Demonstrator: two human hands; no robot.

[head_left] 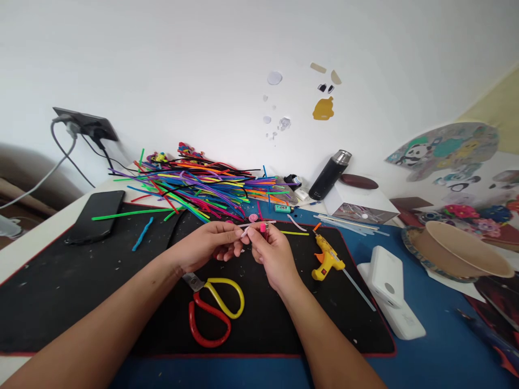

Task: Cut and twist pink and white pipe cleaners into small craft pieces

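Observation:
My left hand (pixel 208 244) and my right hand (pixel 272 253) meet above the black mat (pixel 81 286), fingertips almost touching. Both pinch a thin pale pink pipe cleaner (pixel 259 223) that runs between them and sticks out to the right. My right thumb and forefinger also close on a small bright pink piece (pixel 263 227). Scissors (pixel 213 310) with one yellow and one red handle lie on the mat just below my left wrist. A yellow glue gun (pixel 325 259) rests on the mat to the right of my right hand.
A heap of coloured pipe cleaners (pixel 194 186) lies behind my hands. A black phone (pixel 96 216) sits at left, a white power bank (pixel 387 275) at right. A dark flask (pixel 329 174), a white box (pixel 359 204) and a paper bowl (pixel 458 251) stand further back right.

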